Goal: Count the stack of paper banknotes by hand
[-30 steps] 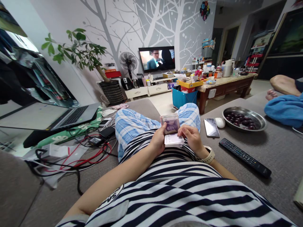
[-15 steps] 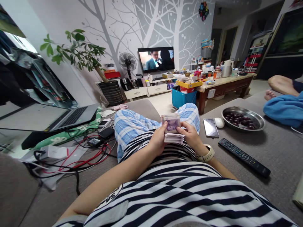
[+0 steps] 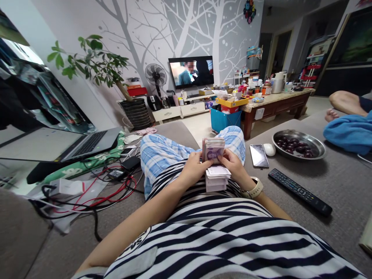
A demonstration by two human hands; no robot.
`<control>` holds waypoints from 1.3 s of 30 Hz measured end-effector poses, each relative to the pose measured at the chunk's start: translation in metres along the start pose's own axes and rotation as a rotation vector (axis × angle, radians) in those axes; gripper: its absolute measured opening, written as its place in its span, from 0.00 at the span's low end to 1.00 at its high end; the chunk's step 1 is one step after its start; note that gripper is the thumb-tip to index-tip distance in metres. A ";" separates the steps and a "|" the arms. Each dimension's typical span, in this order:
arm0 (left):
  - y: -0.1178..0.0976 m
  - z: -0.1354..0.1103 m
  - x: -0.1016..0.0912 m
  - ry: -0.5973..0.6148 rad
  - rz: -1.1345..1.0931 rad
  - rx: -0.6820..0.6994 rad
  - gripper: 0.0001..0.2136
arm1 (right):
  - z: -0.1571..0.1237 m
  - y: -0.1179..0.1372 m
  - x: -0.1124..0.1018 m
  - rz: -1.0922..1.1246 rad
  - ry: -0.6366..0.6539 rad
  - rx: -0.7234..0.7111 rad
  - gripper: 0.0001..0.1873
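Note:
A thick stack of purplish banknotes [image 3: 214,148] stands upright over my lap, held between both hands. My left hand [image 3: 194,167] is closed on its left side, with the thumb lying across the lower front. On the right edge, my right hand [image 3: 233,164] grips the same stack, its thumb pressed on the front note. Several notes are folded down towards me below the thumbs, their pale ends fanned out in layers. The fingers behind the stack are hidden. A pale watch [image 3: 253,188] is on my right wrist.
On the sofa at right lie a phone [image 3: 259,156], a white mouse [image 3: 269,150], a remote control [image 3: 299,192] and a steel bowl [image 3: 321,152] of dark round fruit. A laptop [image 3: 90,143] and tangled cables [image 3: 116,193] are at left. Another person's leg [image 3: 345,102] rests at far right.
More notes now hang folded down below my thumbs, reaching lower. The stack stands a little higher and further right, and my left thumb has moved down across its front.

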State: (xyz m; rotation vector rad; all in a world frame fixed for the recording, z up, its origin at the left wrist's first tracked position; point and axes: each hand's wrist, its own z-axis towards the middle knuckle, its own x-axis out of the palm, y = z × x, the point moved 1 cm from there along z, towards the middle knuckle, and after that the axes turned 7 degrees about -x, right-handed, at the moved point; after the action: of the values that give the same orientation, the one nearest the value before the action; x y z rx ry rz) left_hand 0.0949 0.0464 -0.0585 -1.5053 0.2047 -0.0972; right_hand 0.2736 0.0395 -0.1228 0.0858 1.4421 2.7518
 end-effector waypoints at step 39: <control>0.001 -0.003 -0.007 0.116 0.345 -0.044 0.18 | -0.003 0.010 0.001 -0.121 -0.004 0.013 0.15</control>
State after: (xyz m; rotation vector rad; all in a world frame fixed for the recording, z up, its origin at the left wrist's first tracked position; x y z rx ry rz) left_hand 0.0872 0.0448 -0.0588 -1.4888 0.5594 0.0977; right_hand 0.2723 0.0310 -0.1165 0.0045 1.4149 2.6447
